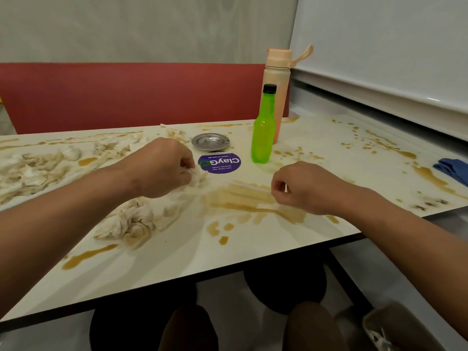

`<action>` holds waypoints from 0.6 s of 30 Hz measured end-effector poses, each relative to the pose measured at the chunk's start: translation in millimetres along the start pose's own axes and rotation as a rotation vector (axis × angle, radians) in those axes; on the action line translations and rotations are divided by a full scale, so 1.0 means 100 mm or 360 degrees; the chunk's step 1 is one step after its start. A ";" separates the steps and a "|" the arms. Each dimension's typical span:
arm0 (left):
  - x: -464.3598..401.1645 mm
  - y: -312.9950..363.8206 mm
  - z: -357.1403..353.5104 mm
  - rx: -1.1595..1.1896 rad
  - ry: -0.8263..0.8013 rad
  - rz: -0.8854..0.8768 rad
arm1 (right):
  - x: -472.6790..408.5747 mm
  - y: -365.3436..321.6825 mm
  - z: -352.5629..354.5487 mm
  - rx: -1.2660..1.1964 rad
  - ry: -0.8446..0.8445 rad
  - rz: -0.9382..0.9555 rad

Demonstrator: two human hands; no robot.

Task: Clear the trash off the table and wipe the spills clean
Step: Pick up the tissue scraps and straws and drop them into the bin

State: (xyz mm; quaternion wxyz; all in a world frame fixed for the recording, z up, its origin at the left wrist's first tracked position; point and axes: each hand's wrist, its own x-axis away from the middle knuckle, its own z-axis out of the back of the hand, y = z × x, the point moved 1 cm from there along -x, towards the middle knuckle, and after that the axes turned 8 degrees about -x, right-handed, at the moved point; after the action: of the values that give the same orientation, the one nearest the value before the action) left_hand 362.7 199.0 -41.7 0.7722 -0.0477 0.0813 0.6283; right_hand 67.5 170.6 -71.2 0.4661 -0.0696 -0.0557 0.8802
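A: In the head view, which step is going on?

B: The trash-clearing step, I'd judge. The left hand (pixel 164 168), left of frame centre, is pinching a scrap of soaked tissue (pixel 198 177) with curled fingers, just beside the purple sticker (pixel 219 162).

A: And the other hand?

B: The right hand (pixel 304 188), right of centre, is hovering low over the table (pixel 253 252) with its fingers curled in. It may be nipping something thin and pale, but that is too small to tell, so I can't say whether it is holding anything.

A: Where is the rest of the trash lying?

B: A crumpled tissue wad (pixel 129 221) is sitting under the left forearm at lower left, and a big tissue heap (pixel 38 168) is spreading along the left edge of the frame. Brown spills (pixel 243 201) are streaking the middle, between the hands, and dotting the right side.

A: Anything else standing there?

B: A green bottle (pixel 263 133) is standing in front of a peach flask (pixel 277 89) at upper centre, with a metal dish (pixel 210 141) to their left. A blue cloth (pixel 453 169) is lying at the right edge.

A: What is the next move calling for?

B: Probably gathering the scrap with the wads for disposal; soaked paper is likely tearing easily. Wiping with the cloth seems best left until then.
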 end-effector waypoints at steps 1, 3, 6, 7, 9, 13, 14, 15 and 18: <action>-0.03 0.11 0.01 0.0052 0.0031 -0.0026 | 0.05 0.06 0.02 -0.0015 0.0031 -0.0041; -0.11 0.34 -0.02 0.0144 0.0081 -0.0094 | 0.17 0.19 0.07 -0.0057 0.0095 -0.0127; -0.26 0.71 -0.11 0.0244 0.0093 -0.0203 | 0.41 0.41 0.11 -0.0160 0.0193 -0.0247; -0.32 0.84 -0.15 0.0279 0.0084 -0.0235 | 0.49 0.50 0.12 -0.0207 0.0225 -0.0300; -0.45 1.12 -0.22 0.0350 0.0049 -0.0299 | 0.66 0.69 0.13 -0.0303 0.0299 -0.0422; -0.68 1.78 -0.35 0.0581 0.0004 -0.0421 | 1.06 1.11 0.17 -0.0411 0.0482 -0.0658; -0.73 1.96 -0.38 0.0640 -0.0008 -0.0441 | 1.16 1.21 0.18 -0.0439 0.0531 -0.0714; -0.77 2.13 -0.40 0.0698 -0.0018 -0.0455 | 1.27 1.31 0.19 -0.0464 0.0580 -0.0772; -0.89 2.64 -0.47 0.0836 -0.0046 -0.0508 | 1.61 1.57 0.22 -0.0529 0.0712 -0.0928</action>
State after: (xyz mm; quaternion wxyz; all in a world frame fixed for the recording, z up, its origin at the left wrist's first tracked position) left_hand 84.1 159.6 -63.8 0.8481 0.1503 0.2216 0.4572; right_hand -153.0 215.4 -86.0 0.6792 -0.3153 -0.1120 0.6533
